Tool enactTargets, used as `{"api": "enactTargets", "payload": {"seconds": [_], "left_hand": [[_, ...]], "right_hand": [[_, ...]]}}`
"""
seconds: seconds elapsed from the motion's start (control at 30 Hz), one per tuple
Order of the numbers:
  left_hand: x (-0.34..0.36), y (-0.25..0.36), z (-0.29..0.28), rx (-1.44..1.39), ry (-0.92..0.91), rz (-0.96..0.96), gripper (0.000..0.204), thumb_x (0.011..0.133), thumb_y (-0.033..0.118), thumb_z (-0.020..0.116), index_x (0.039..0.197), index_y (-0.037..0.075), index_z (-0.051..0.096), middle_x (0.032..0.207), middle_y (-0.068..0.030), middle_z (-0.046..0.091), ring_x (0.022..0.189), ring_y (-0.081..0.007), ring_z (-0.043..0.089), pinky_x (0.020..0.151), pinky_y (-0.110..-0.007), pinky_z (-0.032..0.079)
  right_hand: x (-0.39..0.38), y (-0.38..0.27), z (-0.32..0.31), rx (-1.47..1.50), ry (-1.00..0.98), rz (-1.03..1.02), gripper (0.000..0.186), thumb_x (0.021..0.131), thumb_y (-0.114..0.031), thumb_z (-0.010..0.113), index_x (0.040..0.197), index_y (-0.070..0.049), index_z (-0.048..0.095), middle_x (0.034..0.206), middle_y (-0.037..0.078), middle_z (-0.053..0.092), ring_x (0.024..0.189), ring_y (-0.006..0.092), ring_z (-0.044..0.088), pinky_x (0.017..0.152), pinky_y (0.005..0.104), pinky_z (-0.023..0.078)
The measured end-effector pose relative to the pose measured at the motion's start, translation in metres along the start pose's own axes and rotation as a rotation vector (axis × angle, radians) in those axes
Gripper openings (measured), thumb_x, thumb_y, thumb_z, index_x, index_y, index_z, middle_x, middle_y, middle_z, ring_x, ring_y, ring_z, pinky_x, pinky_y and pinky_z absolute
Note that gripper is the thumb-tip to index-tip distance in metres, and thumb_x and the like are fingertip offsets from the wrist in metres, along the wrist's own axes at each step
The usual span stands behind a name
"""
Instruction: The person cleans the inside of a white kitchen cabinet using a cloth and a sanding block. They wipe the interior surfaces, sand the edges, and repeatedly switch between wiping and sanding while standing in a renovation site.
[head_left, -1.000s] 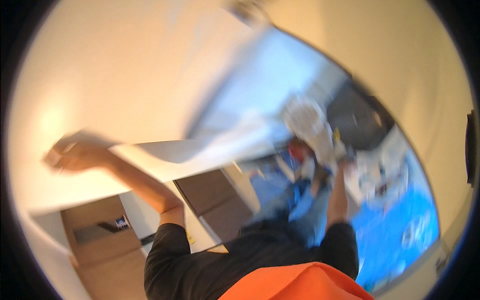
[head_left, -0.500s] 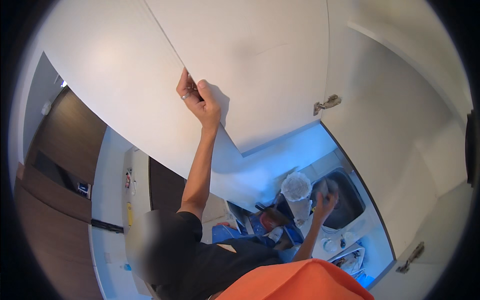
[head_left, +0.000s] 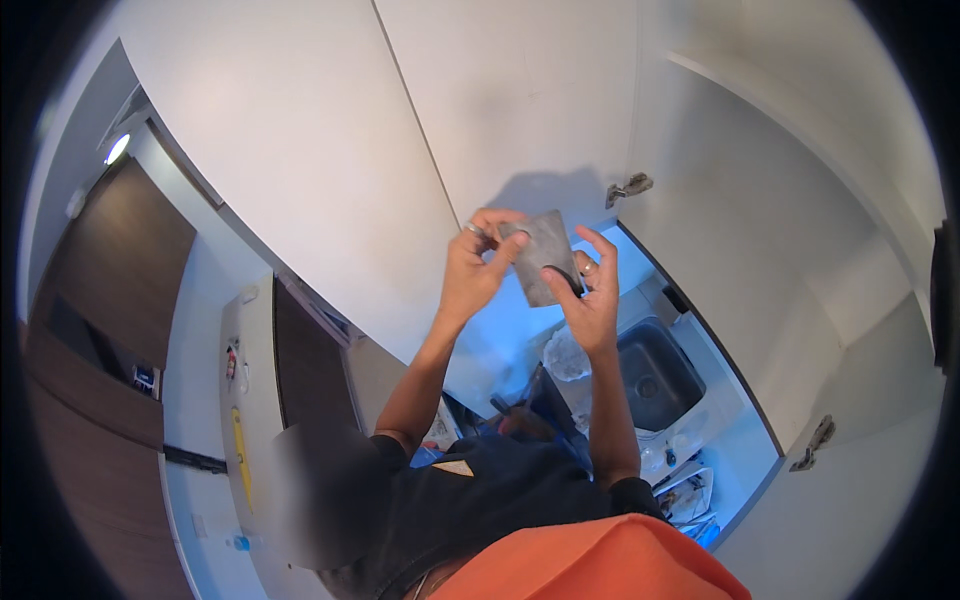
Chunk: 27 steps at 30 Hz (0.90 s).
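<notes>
Both of my hands are raised in front of a white cabinet door [head_left: 540,110], on a thin grey rectangular sheet [head_left: 540,250]. My left hand [head_left: 475,268] pinches its upper left part, thumb on the near face. At its lower right edge, my right hand [head_left: 590,305] grips it with the thumb in front and the other fingers partly behind; the index finger sticks up. A dark patch shows by the right thumb. The sheet's far side is hidden, and its material I cannot make out.
A metal hinge [head_left: 628,188] juts from the door's right edge, and a second hinge [head_left: 815,443] sits lower right. Below are a sink [head_left: 685,375], a white crumpled plastic-looking item [head_left: 567,355] and a white tray [head_left: 708,485] of tools. A yellow bar [head_left: 242,455] lies at left.
My left hand has left the cabinet door's edge and come down to the sheet. My right hand has risen from over the sink with a greyish thing, and the hands are now together.
</notes>
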<state>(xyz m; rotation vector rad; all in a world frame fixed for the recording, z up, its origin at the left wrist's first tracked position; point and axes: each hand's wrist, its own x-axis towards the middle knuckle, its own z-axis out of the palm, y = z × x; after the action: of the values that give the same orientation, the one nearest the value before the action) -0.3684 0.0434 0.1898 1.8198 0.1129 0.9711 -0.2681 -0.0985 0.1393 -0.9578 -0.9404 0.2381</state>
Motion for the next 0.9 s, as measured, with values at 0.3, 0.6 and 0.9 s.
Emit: {"api": "enactTargets", "payload": {"seconds": [0.3,0.6,0.9], "left_hand": [[0.023,0.000,-0.006,-0.080,0.172,0.136,0.028,0.092,0.010,0.071,0.117,0.002,0.063,0.088,0.0010,0.058,0.082,-0.0093,0.054,0.075,-0.026,0.046],[0.107,0.006,-0.066,0.121,0.385,0.427,0.044,0.100,0.024,0.060,0.132,-0.004,0.051,0.098,-0.0045,0.055,0.085,-0.0123,0.049,0.076,-0.026,0.042],[0.122,-0.019,-0.073,0.150,0.247,0.345,0.048,0.103,0.030,0.056,0.134,-0.006,0.047,0.095,-0.0005,0.050,0.085,-0.0097,0.043,0.080,-0.025,0.038]], "right_hand": [[0.037,0.010,0.022,0.075,-0.072,0.299,0.053,0.103,-0.025,0.050,0.149,0.000,0.040,0.152,0.015,0.041,0.141,0.0264,0.037,0.116,0.0390,0.030],[0.148,0.047,0.053,-0.934,0.268,-0.651,0.064,0.097,-0.021,0.058,0.151,0.002,0.033,0.157,0.021,0.034,0.146,0.0387,0.030,0.118,0.0626,0.014],[0.190,0.059,0.057,-1.025,0.413,-0.584,0.071,0.097,-0.036,0.056,0.153,0.001,0.032,0.160,0.018,0.031,0.150,0.0378,0.022,0.117,0.0663,0.005]]}}
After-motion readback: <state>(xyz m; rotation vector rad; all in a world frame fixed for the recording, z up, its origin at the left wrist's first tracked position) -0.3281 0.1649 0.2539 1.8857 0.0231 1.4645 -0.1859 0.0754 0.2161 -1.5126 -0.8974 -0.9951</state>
